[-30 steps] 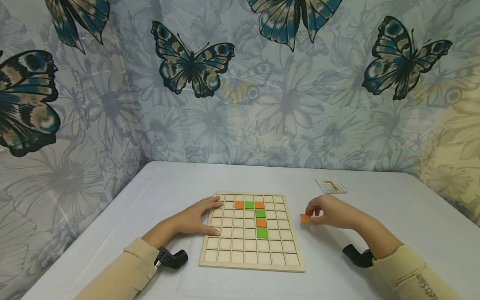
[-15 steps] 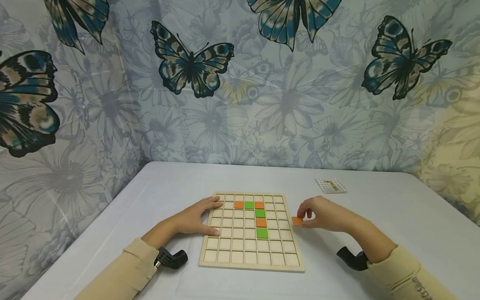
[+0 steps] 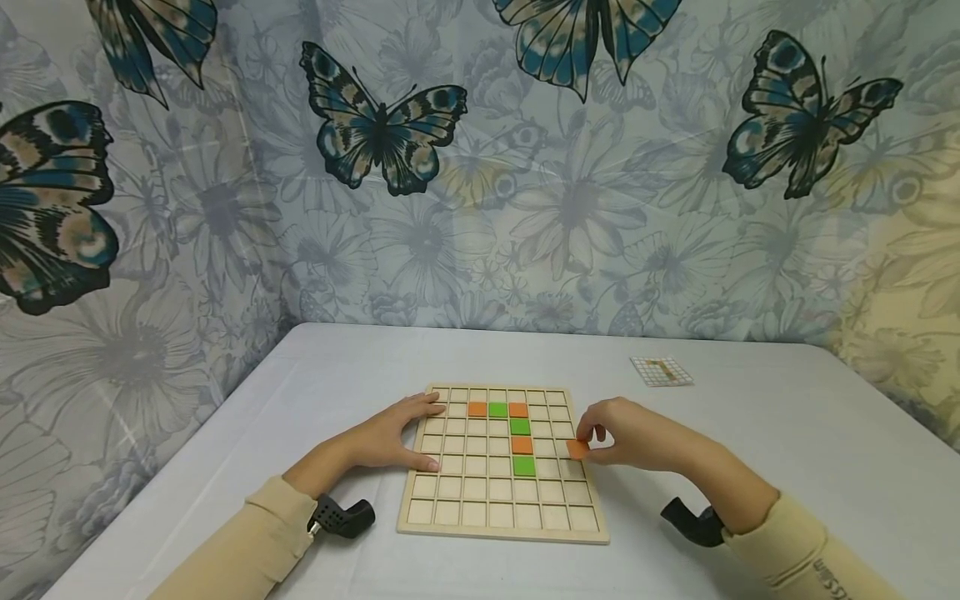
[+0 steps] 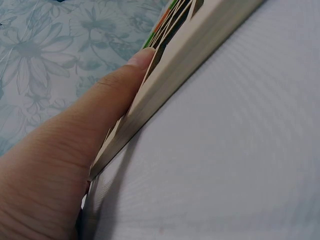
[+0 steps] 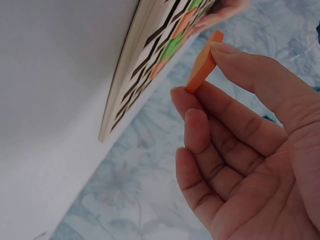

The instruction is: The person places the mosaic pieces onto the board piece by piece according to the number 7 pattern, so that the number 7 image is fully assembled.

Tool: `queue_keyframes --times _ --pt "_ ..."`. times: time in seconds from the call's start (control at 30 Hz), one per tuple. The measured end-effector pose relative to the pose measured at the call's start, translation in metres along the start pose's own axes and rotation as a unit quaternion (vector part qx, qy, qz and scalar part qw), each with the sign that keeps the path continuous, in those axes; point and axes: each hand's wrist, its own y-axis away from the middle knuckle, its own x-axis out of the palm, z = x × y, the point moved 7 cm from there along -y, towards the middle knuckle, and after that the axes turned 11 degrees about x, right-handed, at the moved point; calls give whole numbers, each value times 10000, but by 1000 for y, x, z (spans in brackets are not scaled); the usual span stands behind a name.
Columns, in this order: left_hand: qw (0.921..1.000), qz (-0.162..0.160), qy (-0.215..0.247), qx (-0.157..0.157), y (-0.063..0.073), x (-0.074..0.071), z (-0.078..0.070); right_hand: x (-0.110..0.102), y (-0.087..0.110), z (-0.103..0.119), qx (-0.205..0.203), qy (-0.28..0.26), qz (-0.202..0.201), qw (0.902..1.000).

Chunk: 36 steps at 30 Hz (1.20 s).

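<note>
A pale wooden grid board (image 3: 502,532) lies flat on the table. In its second row from the far side sit an orange, a green and an orange tile. A green tile (image 3: 521,427), an orange tile (image 3: 522,445) and another green tile (image 3: 524,466) run down towards me from the last of these. My left hand (image 3: 386,435) rests on the board's left edge, fingers spread, thumb (image 4: 142,59) over the rim. With thumb and fingertips my right hand (image 3: 637,435) pinches a square orange tile (image 5: 204,62), tilted, which overlaps the board's right edge in the head view.
A small card (image 3: 662,372) printed with a coloured grid pattern lies on the white table (image 3: 360,354) at the back right. Behind the table hangs a flower-patterned cloth with butterflies (image 3: 382,137). Black wrist devices (image 3: 343,517) sit at both sleeves.
My right hand has moved left and slightly nearer with the orange tile, from beside the board to over its right edge. The left hand and the tiles on the board have stayed put.
</note>
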Motion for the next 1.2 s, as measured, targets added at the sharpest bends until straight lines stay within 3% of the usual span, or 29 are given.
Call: queue_keyframes --times 1.2 --pt "10000 3 64 -52 0 -1 0 21 -7 50 -792 63 400 9960"
